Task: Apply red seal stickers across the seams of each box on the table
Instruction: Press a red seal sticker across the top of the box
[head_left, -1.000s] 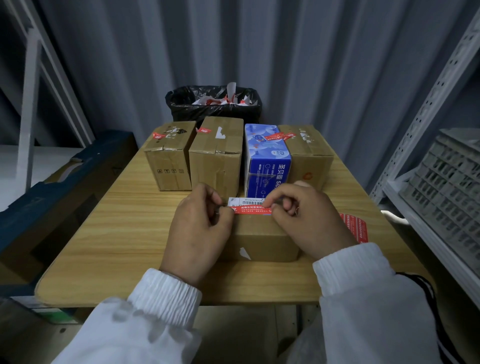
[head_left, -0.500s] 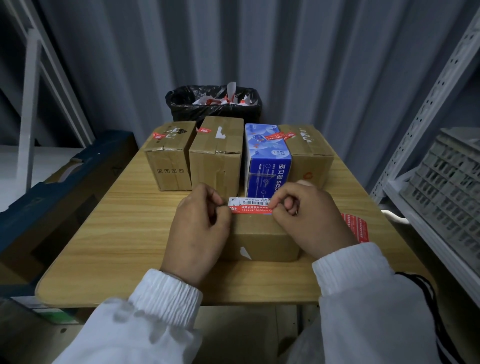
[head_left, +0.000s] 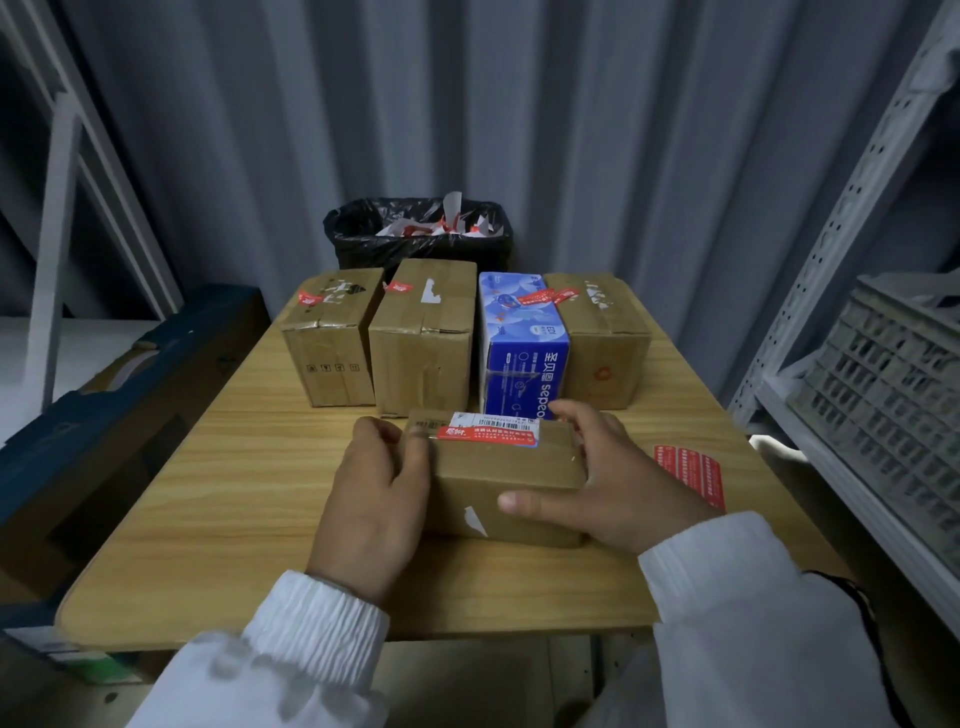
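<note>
A small brown cardboard box (head_left: 506, 480) lies on the wooden table (head_left: 234, 467) in front of me. A red seal sticker (head_left: 485, 434) lies flat along its far top edge, just below a white barcode label. My left hand (head_left: 376, 499) grips the box's left end, with fingers curled over the top. My right hand (head_left: 608, 488) holds the right end, thumb lying across the near top face. A sheet of red seal stickers (head_left: 691, 473) lies on the table to the right of my right hand.
Behind stand a row of three brown boxes (head_left: 332, 353) (head_left: 423, 343) (head_left: 602, 338) and a blue box (head_left: 522, 343), each with a red sticker on top. A black-lined bin (head_left: 418, 234) of paper scraps sits past the table. A metal shelf with a grey crate (head_left: 893, 384) stands right.
Both hands let go of the red sticker, which now lies stuck on the box top. They moved outward to the two ends of the small box.
</note>
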